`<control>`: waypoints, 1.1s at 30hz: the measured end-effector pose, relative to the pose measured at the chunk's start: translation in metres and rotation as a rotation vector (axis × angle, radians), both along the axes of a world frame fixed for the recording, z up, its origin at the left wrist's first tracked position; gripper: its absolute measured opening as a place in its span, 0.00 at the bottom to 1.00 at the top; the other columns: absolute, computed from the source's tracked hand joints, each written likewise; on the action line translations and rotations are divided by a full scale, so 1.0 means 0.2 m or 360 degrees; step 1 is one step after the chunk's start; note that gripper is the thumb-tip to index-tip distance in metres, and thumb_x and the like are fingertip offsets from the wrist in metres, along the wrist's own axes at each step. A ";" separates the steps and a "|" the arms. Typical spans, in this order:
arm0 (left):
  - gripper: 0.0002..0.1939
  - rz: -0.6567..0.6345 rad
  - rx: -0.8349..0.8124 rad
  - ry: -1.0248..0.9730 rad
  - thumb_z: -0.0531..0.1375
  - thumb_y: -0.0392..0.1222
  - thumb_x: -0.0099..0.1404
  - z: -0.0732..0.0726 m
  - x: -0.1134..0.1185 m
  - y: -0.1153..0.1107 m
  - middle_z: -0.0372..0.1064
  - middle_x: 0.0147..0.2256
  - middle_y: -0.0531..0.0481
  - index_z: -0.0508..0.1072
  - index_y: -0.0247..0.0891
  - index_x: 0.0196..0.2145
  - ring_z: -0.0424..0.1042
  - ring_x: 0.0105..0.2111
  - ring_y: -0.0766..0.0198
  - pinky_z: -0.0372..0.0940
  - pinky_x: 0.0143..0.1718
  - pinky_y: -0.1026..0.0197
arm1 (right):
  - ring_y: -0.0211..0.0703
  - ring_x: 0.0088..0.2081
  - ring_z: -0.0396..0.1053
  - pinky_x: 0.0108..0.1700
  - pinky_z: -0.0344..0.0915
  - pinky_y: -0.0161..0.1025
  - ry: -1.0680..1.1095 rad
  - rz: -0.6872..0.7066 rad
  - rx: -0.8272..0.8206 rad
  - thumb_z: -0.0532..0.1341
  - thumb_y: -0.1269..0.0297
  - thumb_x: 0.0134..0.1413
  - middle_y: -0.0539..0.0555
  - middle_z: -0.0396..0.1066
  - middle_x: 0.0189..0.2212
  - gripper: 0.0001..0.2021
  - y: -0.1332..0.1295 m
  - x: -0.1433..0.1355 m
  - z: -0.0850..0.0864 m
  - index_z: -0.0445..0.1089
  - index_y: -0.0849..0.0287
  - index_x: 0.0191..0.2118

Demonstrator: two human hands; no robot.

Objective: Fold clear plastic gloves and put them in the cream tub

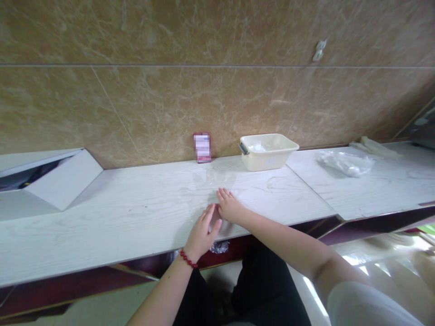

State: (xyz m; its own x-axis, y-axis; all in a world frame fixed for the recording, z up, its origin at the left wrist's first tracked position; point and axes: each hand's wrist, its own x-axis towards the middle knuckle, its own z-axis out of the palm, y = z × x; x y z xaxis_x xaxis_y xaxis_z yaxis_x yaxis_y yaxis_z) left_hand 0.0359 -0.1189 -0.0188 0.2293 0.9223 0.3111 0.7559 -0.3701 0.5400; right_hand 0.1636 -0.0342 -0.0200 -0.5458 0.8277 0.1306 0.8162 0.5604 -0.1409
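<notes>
Both hands lie flat, fingers together, on a clear plastic sheet spread over the white table. The left hand sits nearer the table's front edge; the right hand touches it, just beyond. The sheet, faint and hard to trace, stretches away toward a cream basin by the wall.

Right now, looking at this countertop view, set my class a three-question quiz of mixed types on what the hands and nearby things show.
1. True or false: both hands lie flat on the white countertop.
2. Which wrist wears the red bead bracelet? A) left B) right C) neither
3. Fill in: the cream plastic tub stands against the ____.

Key:
1. True: the left hand and right hand rest open on the surface, close together.
2. A
3. Wall, the brown marble wall, to the right of a small red box.
</notes>
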 end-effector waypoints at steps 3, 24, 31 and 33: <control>0.26 0.0012 -0.0045 -0.0064 0.43 0.48 0.61 0.00 -0.01 0.01 0.51 0.54 0.42 0.50 0.32 0.54 0.51 0.53 0.61 0.51 0.52 0.55 | 0.52 0.57 0.40 0.53 0.44 0.47 -0.0045 0.0039 0.0012 0.46 0.63 0.51 0.65 0.42 0.56 0.27 -0.08 0.00 -0.01 0.46 0.74 0.55; 0.21 -0.0330 0.0086 0.0470 0.42 0.41 0.61 0.07 -0.12 0.29 0.57 0.50 0.42 0.57 0.32 0.50 0.56 0.50 0.64 0.51 0.52 0.58 | 0.50 0.56 0.44 0.54 0.43 0.47 0.0089 -0.0086 0.0193 0.42 0.61 0.53 0.64 0.47 0.54 0.25 -0.06 -0.03 -0.07 0.52 0.72 0.54; 0.23 -0.0597 0.0061 0.0734 0.40 0.42 0.61 0.04 -0.16 0.45 0.50 0.54 0.43 0.52 0.31 0.53 0.47 0.54 0.66 0.44 0.54 0.58 | 0.50 0.55 0.46 0.54 0.43 0.47 0.0132 -0.0088 0.0261 0.42 0.62 0.53 0.63 0.51 0.53 0.25 -0.07 -0.03 -0.08 0.52 0.72 0.53; 0.24 -0.0611 0.0043 0.0752 0.40 0.43 0.61 0.03 -0.16 0.48 0.49 0.55 0.43 0.51 0.32 0.54 0.46 0.55 0.65 0.43 0.54 0.57 | 0.49 0.55 0.46 0.54 0.42 0.47 0.0140 -0.0091 0.0276 0.42 0.62 0.53 0.63 0.51 0.53 0.25 -0.07 -0.03 -0.08 0.53 0.72 0.53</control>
